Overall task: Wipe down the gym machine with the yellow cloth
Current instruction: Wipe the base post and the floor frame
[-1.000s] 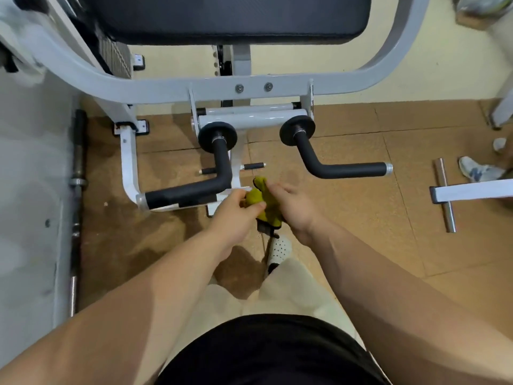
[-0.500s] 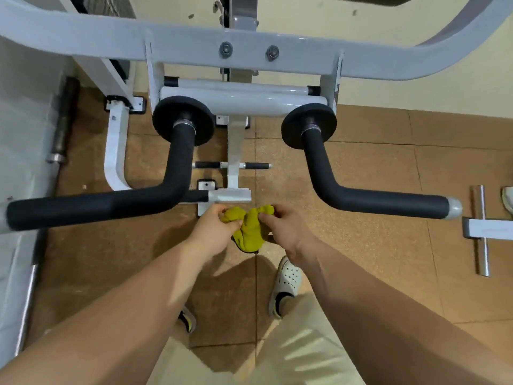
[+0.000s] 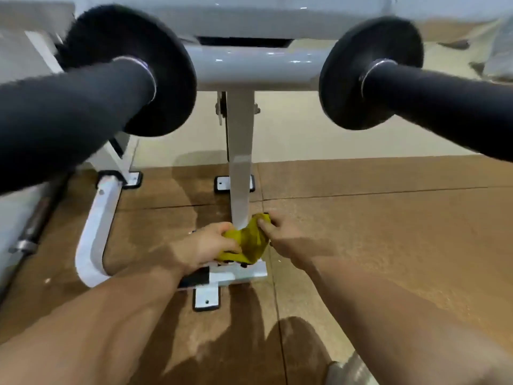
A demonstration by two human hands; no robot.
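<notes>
Both hands are down low on the gym machine (image 3: 258, 69), bunched on the yellow cloth (image 3: 249, 241) right where the white upright post (image 3: 241, 151) meets the base rail (image 3: 236, 276). The left hand (image 3: 205, 247) grips the cloth's near end. The right hand (image 3: 288, 237) pinches the far end, and the cloth sits pressed against the foot of the post. Up top, the left padded handle (image 3: 69, 112) and the right padded handle (image 3: 449, 109) loom huge, each poking out of a round black disc. Brown floor tiles (image 3: 388, 232) underneath, with a curved white leg (image 3: 93, 234) off to the left. It's all a bit blurry.
</notes>
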